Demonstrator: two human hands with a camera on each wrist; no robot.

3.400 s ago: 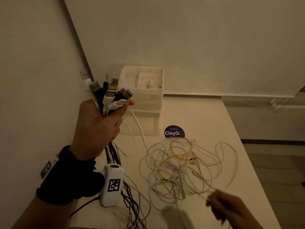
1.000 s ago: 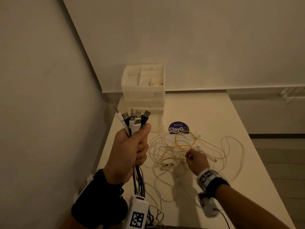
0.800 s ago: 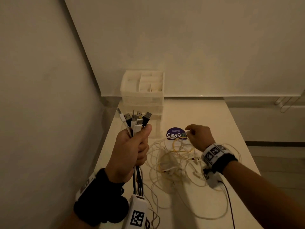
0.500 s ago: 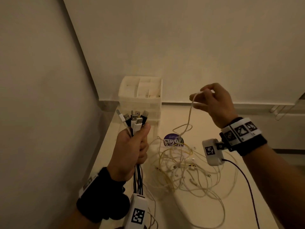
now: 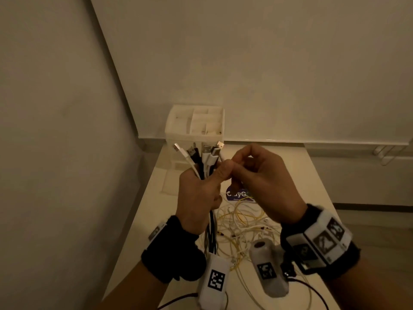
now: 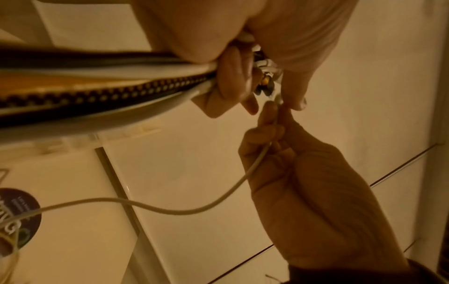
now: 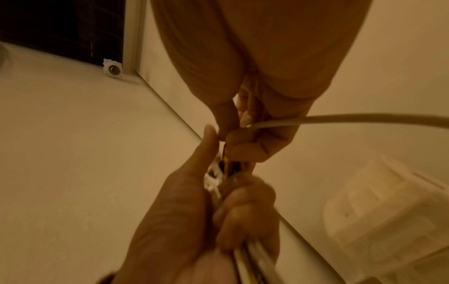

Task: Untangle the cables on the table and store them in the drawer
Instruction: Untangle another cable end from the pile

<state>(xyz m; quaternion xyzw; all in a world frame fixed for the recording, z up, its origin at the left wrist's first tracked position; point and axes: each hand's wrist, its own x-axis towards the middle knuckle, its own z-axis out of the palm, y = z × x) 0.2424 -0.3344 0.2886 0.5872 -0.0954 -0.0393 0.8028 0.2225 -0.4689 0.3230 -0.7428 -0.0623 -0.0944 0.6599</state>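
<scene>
Left of centre in the head view, the left hand (image 5: 199,193) fists a bundle of cables (image 5: 202,156), plugs fanned upward. Just right, touching its thumb, the right hand (image 5: 257,175) pinches a white cable (image 6: 170,209) end, which trails down to the tangle (image 5: 243,222) on the table (image 5: 312,180). The drawer unit (image 5: 194,126) stands behind.

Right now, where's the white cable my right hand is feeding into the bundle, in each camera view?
Head: white cable at centre, its plug sticking up between the two hands.
Left wrist: curves from lower left up to the right hand.
Right wrist: enters from the right edge at mid-height.
Shared landmark: the left hand gripping the bundle.
</scene>
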